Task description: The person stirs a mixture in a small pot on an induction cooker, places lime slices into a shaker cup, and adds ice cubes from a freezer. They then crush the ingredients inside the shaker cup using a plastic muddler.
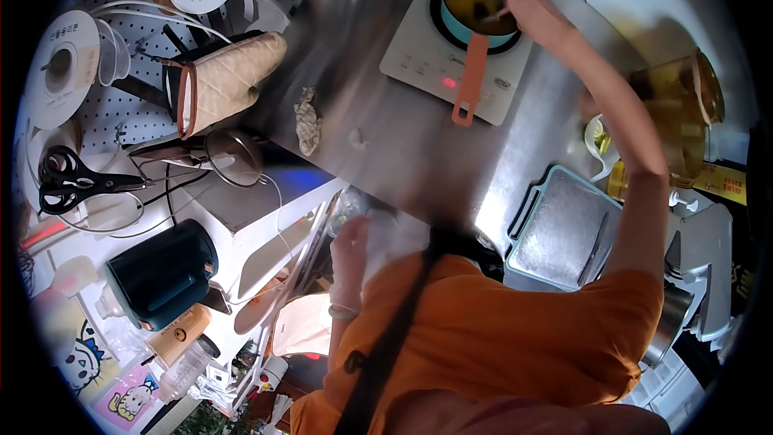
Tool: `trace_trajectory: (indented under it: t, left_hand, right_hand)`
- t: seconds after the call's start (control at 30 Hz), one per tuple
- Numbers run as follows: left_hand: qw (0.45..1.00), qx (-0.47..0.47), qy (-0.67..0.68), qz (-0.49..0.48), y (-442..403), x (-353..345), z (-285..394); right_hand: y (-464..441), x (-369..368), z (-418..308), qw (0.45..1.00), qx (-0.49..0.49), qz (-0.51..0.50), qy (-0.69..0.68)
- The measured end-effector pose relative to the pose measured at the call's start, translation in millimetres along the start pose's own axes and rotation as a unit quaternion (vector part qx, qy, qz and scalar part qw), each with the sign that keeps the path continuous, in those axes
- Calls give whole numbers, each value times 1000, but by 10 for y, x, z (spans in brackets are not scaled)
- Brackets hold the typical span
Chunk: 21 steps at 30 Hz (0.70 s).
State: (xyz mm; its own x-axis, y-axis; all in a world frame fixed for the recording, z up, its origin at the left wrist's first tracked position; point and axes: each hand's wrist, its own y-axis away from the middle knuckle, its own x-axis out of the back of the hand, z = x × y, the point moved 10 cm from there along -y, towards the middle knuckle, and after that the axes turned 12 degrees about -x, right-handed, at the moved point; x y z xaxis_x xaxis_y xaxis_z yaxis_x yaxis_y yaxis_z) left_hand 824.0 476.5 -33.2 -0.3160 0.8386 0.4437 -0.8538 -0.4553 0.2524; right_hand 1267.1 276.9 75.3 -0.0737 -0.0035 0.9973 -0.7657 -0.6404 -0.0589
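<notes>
Head view, pan (461, 23) beside right hand (535, 16) grasping slim utensil (498, 14), left hand (350, 246) apart, grip unclear

Nothing reads clearly. Induction cooktop (407, 60): red lit digits, too blurred to make out. White spool (74, 84), left: dark printed characters, illegible. Yellow box (719, 182), far right: red lettering, unreadable.

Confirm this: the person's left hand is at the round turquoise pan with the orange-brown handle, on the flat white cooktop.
No: the head view shows the person's right hand at the round turquoise pan. The orange-brown handle and the flat white cooktop under the pan are correct.
</notes>
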Motion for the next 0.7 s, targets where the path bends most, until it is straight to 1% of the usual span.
trace_trajectory:
  t: [0.07,0.1,0.13,0.2,0.23,0.27,0.33,0.4,0.47,0.5,0.53,0.6,0.63,0.7]
  left_hand:
    - [1000,-1,13,8,1,-24,-52]
    - [1000,-12,12,9,-4,-31,-65]
    - [1000,-21,11,10,-11,-26,-53]
    - [1000,-17,2,7,-8,-16,15]
    - [1000,-11,-5,3,-1,-22,33]
    - [1000,-8,-4,3,8,-20,-8]
    - [1000,-9,3,2,35,-18,-103]
    - [1000,-11,3,8,44,-5,-117]
    - [1000,-14,3,19,27,37,-99]
    - [1000,-7,2,19,33,39,-85]
    - [1000,0,1,18,41,38,-85]
    - [1000,-4,-5,20,36,38,-81]
    - [1000,-7,-12,20,42,44,-77]
    - [999,-16,-8,27,35,63,-34]
  right_hand:
    - [-75,98,55,999,-4,43,-4]
    - [-140,48,77,997,-44,56,5]
    - [-112,-4,43,997,-44,57,4]
    - [-32,-240,-50,999,-38,4,29]
    - [10,-407,-113,999,-7,-6,39]
    - [45,-490,-28,999,-6,-8,39]
    - [190,-589,-58,995,58,-57,54]
    - [159,-523,73,996,60,-52,50]
    - [96,2,141,1000,17,5,8]
    - [82,96,130,1000,-20,7,20]
    - [57,8,138,1000,-19,5,20]
    - [-33,-352,310,994,-76,-13,82]
    - [23,-481,324,994,-74,-13,81]
    - [110,-586,180,997,-4,-13,74]
